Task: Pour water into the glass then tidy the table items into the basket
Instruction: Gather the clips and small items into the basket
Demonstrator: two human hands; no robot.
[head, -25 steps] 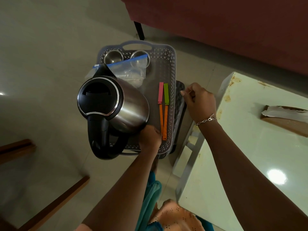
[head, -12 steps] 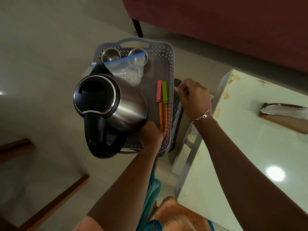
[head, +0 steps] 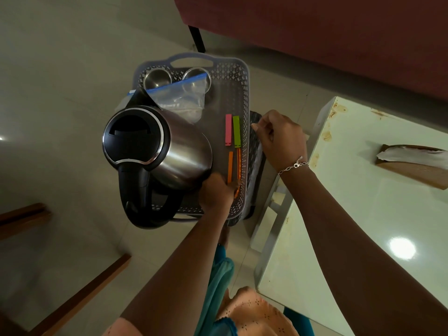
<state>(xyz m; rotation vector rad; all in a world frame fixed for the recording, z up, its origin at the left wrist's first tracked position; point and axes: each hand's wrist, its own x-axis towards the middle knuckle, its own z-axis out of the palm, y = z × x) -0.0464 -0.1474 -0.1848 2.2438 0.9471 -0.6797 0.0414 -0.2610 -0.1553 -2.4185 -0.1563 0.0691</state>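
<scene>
Pale floor tiles and a maroon sofa (head: 315, 32) frame a grey basket (head: 243, 93) that stands lower than the white table (head: 363, 226), just off the table's left edge and partly over a dark tray (head: 257, 166). Inside, the kettle (head: 169, 151) fills the basket's near left part, its black handle hanging past the near rim. Two steel cups (head: 157, 78) sit at the far edge with a zip bag (head: 184, 95) lying half over them. A pink clip (head: 228, 129), a green clip (head: 236, 130) and orange clips (head: 230, 166) run along the right edge. Over the last second the kettle and clips have kept their places. The left hand (head: 215, 192) has stayed low at the kettle's foot near the basket's near right corner; it is blurred with its fingers hidden, so I cannot tell whether it grips anything. The right hand (head: 281, 139), with a bracelet (head: 293, 164) at the wrist, has moved in from the table's corner to just beside the basket's right rim, above the dark tray. Its fingers are curled, but whether they pinch something is unclear. Only a wooden piece (head: 412, 166) shows on the table, so tidying looks nearly finished.
</scene>
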